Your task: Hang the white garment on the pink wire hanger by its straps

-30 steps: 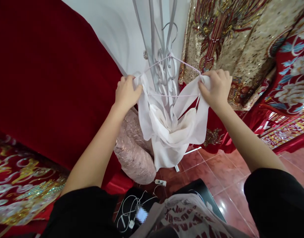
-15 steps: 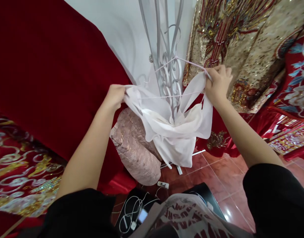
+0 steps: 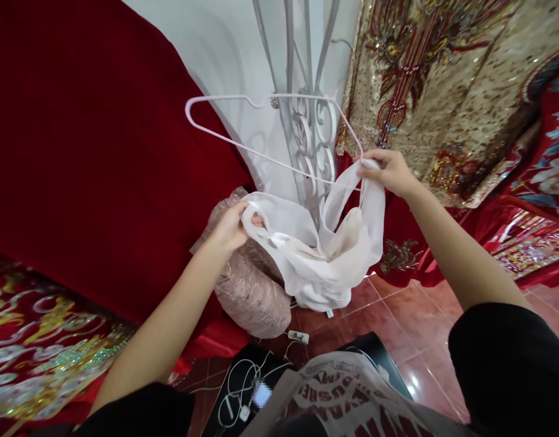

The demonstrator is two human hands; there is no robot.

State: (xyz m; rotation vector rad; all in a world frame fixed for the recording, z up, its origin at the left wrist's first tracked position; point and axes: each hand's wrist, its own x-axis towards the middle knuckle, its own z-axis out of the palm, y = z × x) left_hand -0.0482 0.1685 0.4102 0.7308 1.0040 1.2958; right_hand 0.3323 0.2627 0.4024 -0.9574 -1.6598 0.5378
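A white sheer garment (image 3: 311,267) hangs between my two hands in front of a metal stand. My left hand (image 3: 236,226) grips its left edge, with fingertips showing through an opening in the cloth. My right hand (image 3: 386,172) pinches the garment's upper right part beside the end of a pink hanger (image 3: 261,156). The hanger's left end is free of the cloth and sticks out over a red drape. Its right end reaches into the garment at my right fingers.
The grey scrolled metal stand (image 3: 309,121) rises behind the garment. A pink shiny roll of fabric (image 3: 256,297) is below left. Red drapes (image 3: 101,152) and a gold sequined garment (image 3: 443,115) flank it. Cables (image 3: 243,376) lie on a dark surface below.
My left hand has moved down and right with the cloth, and the hanger's left end has come out of it. My right hand is slightly lower, and the hanger has tilted.
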